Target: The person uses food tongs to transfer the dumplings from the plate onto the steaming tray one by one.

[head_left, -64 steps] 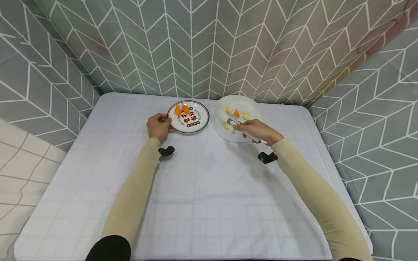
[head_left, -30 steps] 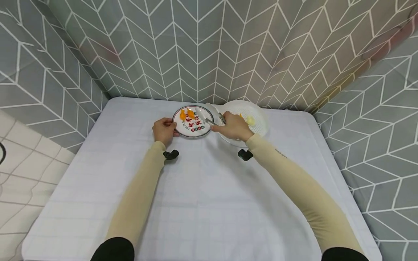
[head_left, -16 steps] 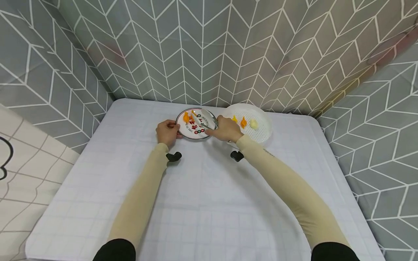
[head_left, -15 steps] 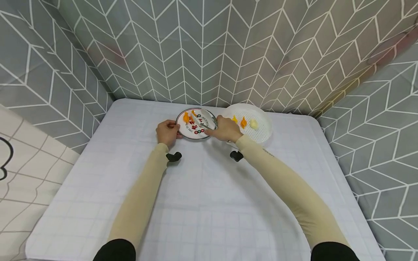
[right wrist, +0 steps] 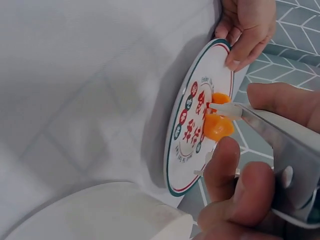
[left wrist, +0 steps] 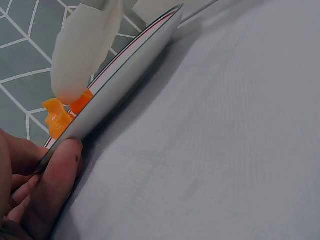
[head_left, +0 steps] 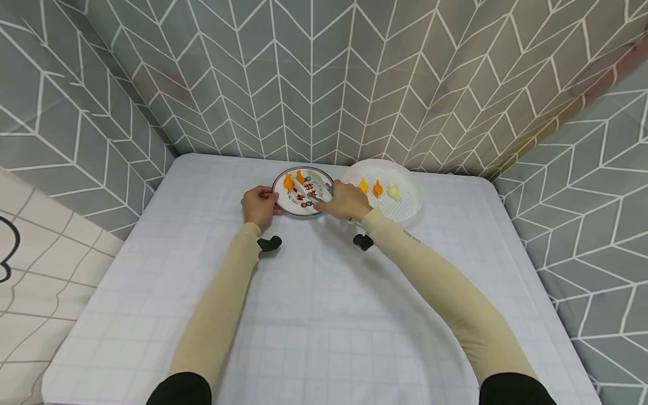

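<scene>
My left hand pinches the left rim of a white plate with red characters and a dark green edge; thumb and fingers lie on both faces of the rim in the left wrist view. Two small glossy orange pieces of unclear kind lie on it. My right hand grips metal tongs with white tips. Their arms stand apart over the plate. One broad white tip is right at the orange pieces; whether it touches them I cannot tell.
Right of the plate stands a white perforated basket, partly behind my right hand. In it lie a yellow piece, an orange piece and a pale yellow piece. A patterned grey wall rises behind the white-covered table.
My right hand has moved left with the tongs, from over the basket to over the plate, and shifts only slightly in the last half second. My left hand keeps holding the plate's rim.
</scene>
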### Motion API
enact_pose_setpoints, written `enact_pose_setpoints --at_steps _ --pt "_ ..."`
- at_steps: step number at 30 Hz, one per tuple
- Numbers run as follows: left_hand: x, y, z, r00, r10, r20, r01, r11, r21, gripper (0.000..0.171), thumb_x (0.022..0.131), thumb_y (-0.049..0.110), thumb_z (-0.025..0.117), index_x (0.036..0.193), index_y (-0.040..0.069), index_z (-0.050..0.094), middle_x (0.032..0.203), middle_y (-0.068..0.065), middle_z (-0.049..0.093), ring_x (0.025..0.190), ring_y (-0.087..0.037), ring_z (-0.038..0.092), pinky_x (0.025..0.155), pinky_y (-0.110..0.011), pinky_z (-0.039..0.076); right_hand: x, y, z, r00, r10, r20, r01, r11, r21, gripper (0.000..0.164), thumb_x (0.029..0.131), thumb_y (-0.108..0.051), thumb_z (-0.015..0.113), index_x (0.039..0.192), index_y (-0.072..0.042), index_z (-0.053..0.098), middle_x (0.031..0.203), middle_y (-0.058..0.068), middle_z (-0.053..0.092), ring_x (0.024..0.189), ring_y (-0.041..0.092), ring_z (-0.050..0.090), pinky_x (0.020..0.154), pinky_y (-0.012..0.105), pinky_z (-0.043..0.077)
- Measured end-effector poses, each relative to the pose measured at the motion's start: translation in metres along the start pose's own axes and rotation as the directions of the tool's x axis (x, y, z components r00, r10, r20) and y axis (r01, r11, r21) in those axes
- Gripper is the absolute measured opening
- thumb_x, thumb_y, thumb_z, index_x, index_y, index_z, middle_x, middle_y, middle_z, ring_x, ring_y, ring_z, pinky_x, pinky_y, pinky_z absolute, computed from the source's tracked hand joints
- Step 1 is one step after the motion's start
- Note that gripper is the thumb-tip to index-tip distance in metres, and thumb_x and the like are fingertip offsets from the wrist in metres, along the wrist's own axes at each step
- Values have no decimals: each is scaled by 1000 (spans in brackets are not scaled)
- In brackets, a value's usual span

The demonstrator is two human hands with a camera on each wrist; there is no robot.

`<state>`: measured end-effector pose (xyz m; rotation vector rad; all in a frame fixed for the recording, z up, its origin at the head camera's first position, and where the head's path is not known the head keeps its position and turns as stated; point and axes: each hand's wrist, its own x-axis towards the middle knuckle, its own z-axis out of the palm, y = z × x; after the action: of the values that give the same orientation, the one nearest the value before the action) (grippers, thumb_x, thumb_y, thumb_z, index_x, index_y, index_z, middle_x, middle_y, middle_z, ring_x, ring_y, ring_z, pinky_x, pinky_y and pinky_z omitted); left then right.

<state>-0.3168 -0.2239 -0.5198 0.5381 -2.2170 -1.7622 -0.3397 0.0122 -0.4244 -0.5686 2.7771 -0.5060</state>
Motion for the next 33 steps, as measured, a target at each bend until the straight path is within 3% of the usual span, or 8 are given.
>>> enact_pose_setpoints --at_steps 33 --pt "1 0 1 1000 -4 3 4 1000 -2 25 94 9 66 117 -1 64 96 -14 62 53 -15 67 55 -30 63 17 -5 10 999 41 29 -41 999 -18 65 87 -56 63 123 -2 53 96 9 63 80 26 60 59 33 50"
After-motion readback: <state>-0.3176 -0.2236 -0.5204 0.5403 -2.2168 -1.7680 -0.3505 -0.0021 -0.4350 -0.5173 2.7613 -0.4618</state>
